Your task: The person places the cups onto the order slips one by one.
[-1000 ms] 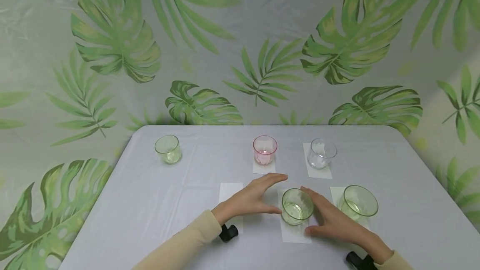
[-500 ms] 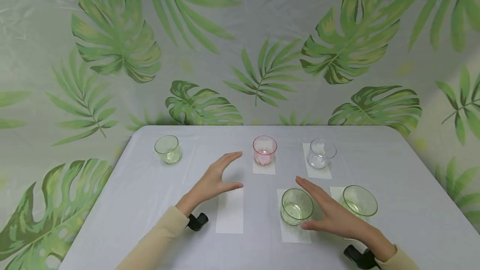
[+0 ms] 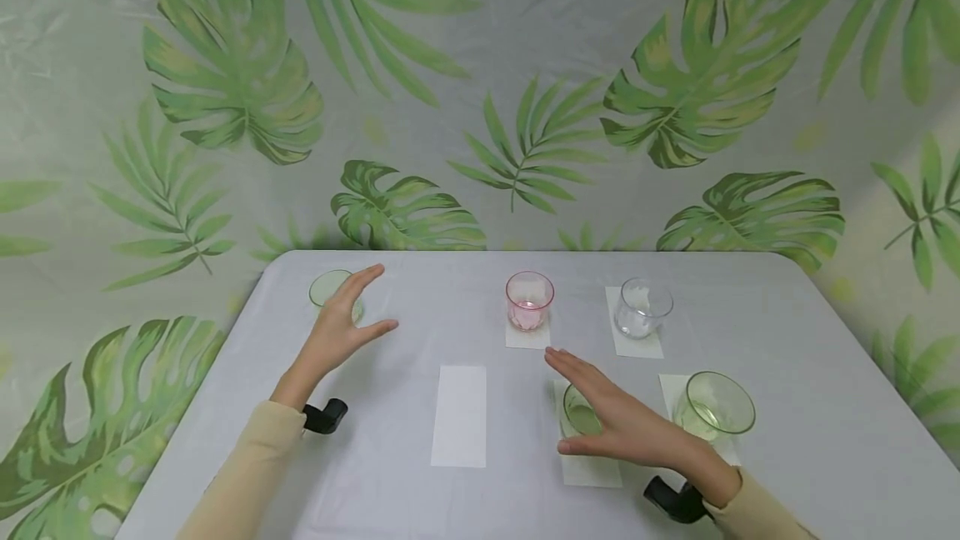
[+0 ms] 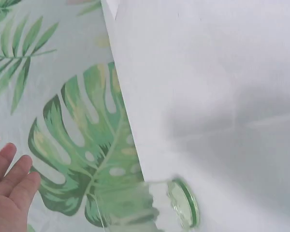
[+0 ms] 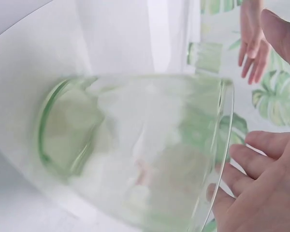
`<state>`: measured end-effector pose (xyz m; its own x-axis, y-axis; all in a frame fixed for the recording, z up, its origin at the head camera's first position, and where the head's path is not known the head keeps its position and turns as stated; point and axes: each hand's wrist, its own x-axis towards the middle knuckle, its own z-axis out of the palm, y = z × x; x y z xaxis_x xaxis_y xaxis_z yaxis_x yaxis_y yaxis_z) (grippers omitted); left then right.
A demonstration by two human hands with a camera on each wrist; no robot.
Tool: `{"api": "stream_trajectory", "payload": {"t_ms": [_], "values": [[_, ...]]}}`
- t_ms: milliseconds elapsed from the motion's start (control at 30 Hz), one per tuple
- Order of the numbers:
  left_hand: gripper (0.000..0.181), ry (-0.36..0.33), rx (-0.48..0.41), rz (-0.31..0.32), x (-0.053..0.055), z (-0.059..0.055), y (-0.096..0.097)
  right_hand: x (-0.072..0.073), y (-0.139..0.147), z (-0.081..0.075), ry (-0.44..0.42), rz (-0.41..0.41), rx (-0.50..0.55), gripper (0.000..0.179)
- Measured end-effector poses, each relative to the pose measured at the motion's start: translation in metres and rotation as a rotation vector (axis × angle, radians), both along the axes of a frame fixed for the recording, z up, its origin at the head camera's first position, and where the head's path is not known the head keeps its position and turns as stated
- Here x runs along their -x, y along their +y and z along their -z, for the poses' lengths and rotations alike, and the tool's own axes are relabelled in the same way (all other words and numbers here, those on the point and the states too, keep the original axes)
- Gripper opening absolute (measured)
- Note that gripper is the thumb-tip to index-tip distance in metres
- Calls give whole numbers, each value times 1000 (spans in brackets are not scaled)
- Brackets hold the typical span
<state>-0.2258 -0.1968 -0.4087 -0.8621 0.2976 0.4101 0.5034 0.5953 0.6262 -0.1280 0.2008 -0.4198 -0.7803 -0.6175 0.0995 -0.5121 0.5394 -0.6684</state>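
My left hand [image 3: 330, 338] is spread with its thumb apart, holding nothing, and partly covers the small green glass [image 3: 327, 285] at the table's far left. In the left wrist view that green glass [image 4: 184, 204] shows at the bottom, to the right of my fingers [image 4: 24, 186]. With straight fingers, my right hand [image 3: 626, 423] hovers over another green glass [image 3: 577, 409] on a paper slip, hiding its right side. From the right wrist view, this glass [image 5: 135, 140] stands close, its rim overlapping my fingertips.
A third, wider green glass [image 3: 720, 402] stands right of my right hand. Farther back are a pink glass [image 3: 529, 303] and a clear glass [image 3: 643, 307], each on a white slip. One bare paper slip [image 3: 460, 417] lies at front centre on the white-covered table [image 3: 405, 490].
My left hand has swung away from the middle green glass, leftward and back to the far-left one. The right hand has let go of its glass and shifted left over it.
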Motion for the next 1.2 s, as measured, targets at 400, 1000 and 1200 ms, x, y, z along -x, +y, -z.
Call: {"api": "stream_trajectory", "payload": {"t_ms": [400, 1000, 1200], "values": [[79, -97, 18, -169, 16, 15, -47, 7, -41, 2, 23, -93, -17, 93], [83, -218, 0, -249, 32, 34, -75, 8, -79, 9, 51, -112, -90, 88], [84, -285, -36, -238, 33, 39, -78, 8, -87, 16, 26, -94, -125, 88]]}}
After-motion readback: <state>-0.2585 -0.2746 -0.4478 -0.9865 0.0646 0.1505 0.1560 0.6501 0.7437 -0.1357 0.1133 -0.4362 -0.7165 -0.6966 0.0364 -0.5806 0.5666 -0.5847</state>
